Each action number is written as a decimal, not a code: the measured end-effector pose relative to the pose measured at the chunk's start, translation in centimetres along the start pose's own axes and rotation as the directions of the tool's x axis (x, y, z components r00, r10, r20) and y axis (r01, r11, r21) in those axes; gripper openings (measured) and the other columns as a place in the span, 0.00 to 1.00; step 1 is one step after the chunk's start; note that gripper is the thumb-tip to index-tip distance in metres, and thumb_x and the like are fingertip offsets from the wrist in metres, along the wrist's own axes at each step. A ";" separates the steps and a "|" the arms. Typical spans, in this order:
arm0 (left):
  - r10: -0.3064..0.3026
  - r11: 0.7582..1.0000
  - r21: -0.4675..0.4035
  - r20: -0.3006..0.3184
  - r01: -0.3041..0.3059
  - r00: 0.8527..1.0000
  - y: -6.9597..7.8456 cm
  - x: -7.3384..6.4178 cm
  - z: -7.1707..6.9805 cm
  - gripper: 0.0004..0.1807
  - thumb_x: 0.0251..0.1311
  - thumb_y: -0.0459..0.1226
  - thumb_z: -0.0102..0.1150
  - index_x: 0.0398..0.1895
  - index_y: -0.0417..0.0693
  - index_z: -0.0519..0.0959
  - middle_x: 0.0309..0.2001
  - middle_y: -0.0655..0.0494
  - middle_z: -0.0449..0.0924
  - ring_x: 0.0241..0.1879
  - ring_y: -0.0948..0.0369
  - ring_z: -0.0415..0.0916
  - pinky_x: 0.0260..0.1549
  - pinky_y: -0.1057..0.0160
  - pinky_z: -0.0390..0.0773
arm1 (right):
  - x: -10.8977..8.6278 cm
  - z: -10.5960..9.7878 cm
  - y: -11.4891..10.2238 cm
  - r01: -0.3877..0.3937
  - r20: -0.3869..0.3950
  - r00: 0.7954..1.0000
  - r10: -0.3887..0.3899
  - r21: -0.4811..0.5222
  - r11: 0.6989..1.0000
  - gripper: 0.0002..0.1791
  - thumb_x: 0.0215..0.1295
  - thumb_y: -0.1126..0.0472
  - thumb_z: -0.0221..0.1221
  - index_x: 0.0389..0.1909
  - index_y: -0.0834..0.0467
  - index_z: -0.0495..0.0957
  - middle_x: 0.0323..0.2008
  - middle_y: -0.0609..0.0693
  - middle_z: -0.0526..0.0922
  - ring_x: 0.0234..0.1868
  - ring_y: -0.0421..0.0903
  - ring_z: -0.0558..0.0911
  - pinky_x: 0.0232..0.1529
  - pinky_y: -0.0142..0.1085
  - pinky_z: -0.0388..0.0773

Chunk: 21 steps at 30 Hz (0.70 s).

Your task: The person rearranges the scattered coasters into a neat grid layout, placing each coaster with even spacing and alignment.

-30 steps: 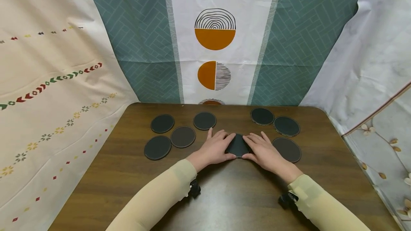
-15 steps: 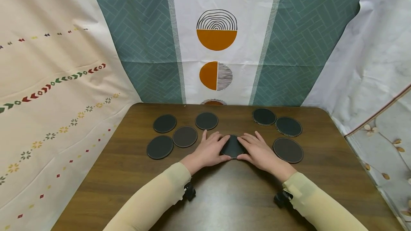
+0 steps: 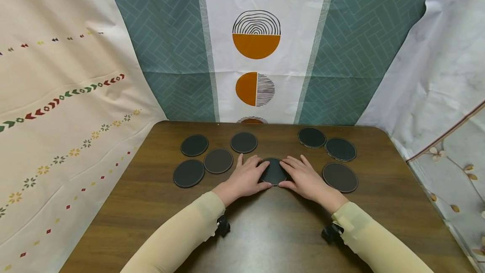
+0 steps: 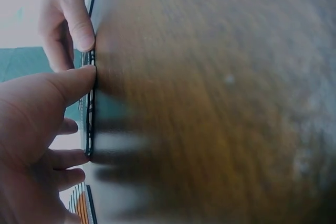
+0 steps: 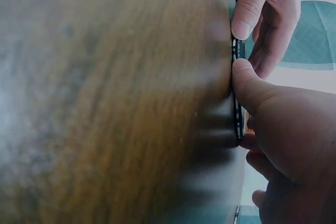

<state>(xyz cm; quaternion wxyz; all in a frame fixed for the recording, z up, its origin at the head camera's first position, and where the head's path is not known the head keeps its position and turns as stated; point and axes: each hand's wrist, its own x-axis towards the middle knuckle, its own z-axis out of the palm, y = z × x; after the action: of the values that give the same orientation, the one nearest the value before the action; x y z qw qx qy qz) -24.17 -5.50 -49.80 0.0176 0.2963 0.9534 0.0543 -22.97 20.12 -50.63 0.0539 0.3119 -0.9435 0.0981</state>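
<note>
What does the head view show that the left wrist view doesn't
Only the head view shows the seven loose coasters around the hands, such as the brown one near the left hand, plus the patterned cloths behind. Only the left wrist view shows the stack's edge side on, several thin layers, with both thumbs pressed against it. Both show the two hands, right hand included, holding the coaster stack on the wooden table.

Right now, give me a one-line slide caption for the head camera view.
Both hands, left hand and right hand, grip a dark round coaster on a wooden table.
</note>
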 end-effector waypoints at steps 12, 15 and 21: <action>0.023 0.999 0.025 -0.013 -0.023 1.000 0.5 -1.0 -0.4 0.45 0.74 0.66 0.63 0.86 0.54 0.69 0.84 0.46 0.63 0.86 0.47 0.55 0.79 0.26 0.51 | -0.5 -1.3 1.2 -0.027 -0.029 0.999 0.027 0.005 1.000 0.46 0.73 0.40 0.71 0.79 0.66 0.73 0.76 0.64 0.75 0.80 0.66 0.70 0.79 0.71 0.54; 0.045 0.998 0.041 -0.014 -0.045 0.999 0.9 -1.3 -0.6 0.44 0.76 0.66 0.60 0.86 0.53 0.69 0.85 0.48 0.63 0.86 0.48 0.55 0.79 0.27 0.50 | -0.5 -2.0 2.1 -0.045 -0.030 0.999 0.045 0.003 0.999 0.45 0.73 0.41 0.71 0.80 0.66 0.72 0.77 0.65 0.73 0.80 0.66 0.69 0.80 0.72 0.53; 0.081 0.994 0.073 -0.003 -0.081 0.997 1.8 -1.7 -0.8 0.42 0.78 0.65 0.57 0.85 0.53 0.69 0.86 0.52 0.62 0.86 0.50 0.53 0.79 0.27 0.49 | -0.2 -3.3 4.3 -0.081 -0.024 0.996 0.080 -0.022 0.996 0.45 0.76 0.42 0.69 0.80 0.67 0.70 0.78 0.67 0.71 0.80 0.67 0.68 0.80 0.72 0.51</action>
<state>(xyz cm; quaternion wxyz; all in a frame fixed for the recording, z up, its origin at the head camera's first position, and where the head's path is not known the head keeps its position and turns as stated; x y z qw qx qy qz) -21.79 -5.03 -48.79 0.0020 0.3349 0.9420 0.0211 -25.20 24.32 -48.14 0.0645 0.2717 -0.9557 0.0928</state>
